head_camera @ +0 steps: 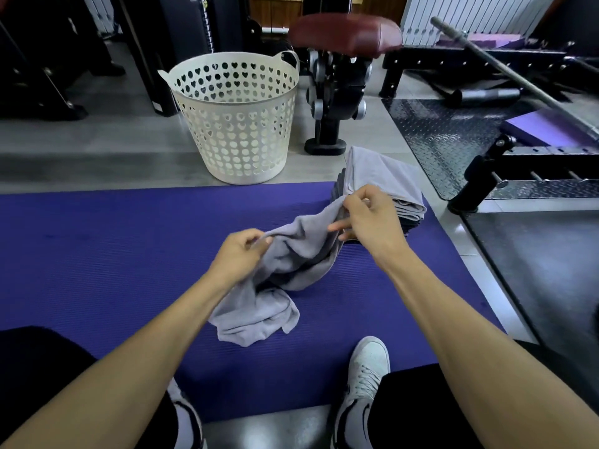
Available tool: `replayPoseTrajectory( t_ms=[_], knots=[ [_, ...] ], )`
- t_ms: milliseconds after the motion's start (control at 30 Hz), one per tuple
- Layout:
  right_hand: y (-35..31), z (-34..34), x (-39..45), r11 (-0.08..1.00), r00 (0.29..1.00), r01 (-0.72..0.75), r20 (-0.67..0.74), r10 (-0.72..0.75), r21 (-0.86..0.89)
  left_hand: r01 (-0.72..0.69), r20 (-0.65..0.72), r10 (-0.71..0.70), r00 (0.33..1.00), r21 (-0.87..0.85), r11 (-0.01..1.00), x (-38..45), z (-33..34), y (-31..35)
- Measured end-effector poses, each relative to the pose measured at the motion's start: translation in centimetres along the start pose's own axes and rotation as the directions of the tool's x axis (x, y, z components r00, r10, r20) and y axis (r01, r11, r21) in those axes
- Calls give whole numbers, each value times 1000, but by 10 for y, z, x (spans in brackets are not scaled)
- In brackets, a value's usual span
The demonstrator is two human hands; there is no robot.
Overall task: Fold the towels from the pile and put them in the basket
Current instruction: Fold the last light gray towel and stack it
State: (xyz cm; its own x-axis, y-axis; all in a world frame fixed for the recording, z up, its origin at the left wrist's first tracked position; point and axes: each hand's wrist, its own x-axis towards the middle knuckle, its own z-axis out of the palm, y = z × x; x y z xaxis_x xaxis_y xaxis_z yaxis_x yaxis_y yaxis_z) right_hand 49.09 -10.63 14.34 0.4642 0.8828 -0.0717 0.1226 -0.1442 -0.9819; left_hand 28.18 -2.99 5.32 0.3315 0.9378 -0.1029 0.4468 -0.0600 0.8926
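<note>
— So, where is the towel being worked on?

— The crumpled light grey cloth towel (275,286) is at the centre of the frame, its lower part bunched on the purple ribbed exercise mat (97,247), its upper edge lifted between both hands.

— How are the hands placed?

— The left hand (240,254) pinches the towel's edge between thumb and fingers, just left of centre. The right hand (369,218) pinches the same edge higher up and to the right, thumb against curled fingers, with one finger pointing left.

— And the pile?

— The stack of folded grey towels (385,183) lies right of centre, at the mat's far right corner, directly behind the right hand.

— The basket?

— The white plastic basket with heart-shaped holes (236,124) stands upright on the grey floor in the upper middle, just beyond the mat's far edge. I can't tell whether anything lies inside.

— Anything else?

— A white sneaker (366,377) rests on the mat's near edge at lower right, and a maroon padded seat (343,32) of a black gym machine sits at the top.
</note>
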Motion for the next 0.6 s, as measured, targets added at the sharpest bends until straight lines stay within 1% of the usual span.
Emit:
replayPoseTrajectory(
  t_ms=[67, 133, 200, 233, 300, 367, 400, 433, 467, 533, 600],
  knots=[
    [1, 7, -2, 999, 998, 36, 53, -36, -2, -126, 131, 119, 984, 52, 991, 1, -18, 29],
    [4, 13, -2, 996, 988, 86, 134, -81, -30, -206, 239, 177, 955, 102, 973, 0, -35, 56],
    [6, 17, -2, 964, 956, 201, 249, -155, -174, -264, 322, 209, 924, 140, 954, -1, -51, 77],
    [6, 19, -4, 922, 928, 288, 315, -200, -261, -285, 365, 215, 906, 148, 947, -1, -57, 84],
    [5, 25, -7, 796, 855, 470, 419, -304, -382, -317, 440, 223, 870, 151, 936, -4, -67, 91],
    [5, 30, -7, 690, 783, 601, 467, -410, -403, -340, 482, 230, 846, 154, 928, -8, -72, 95],
    [5, 32, -6, 669, 761, 632, 475, -442, -391, -344, 483, 234, 844, 153, 926, -10, -72, 94],
    [4, 34, -7, 668, 755, 640, 475, -453, -380, -343, 472, 236, 849, 153, 927, -11, -72, 93],
    [3, 35, -7, 683, 770, 621, 464, -438, -385, -333, 450, 232, 862, 158, 930, -12, -72, 89],
    [-1, 34, -7, 734, 826, 541, 423, -373, -411, -289, 408, 191, 893, 193, 938, -10, -71, 76],
    [-5, 31, -6, 794, 887, 439, 347, -306, -421, -257, 384, 126, 915, 314, 914, -7, -70, 54]
  ],
)
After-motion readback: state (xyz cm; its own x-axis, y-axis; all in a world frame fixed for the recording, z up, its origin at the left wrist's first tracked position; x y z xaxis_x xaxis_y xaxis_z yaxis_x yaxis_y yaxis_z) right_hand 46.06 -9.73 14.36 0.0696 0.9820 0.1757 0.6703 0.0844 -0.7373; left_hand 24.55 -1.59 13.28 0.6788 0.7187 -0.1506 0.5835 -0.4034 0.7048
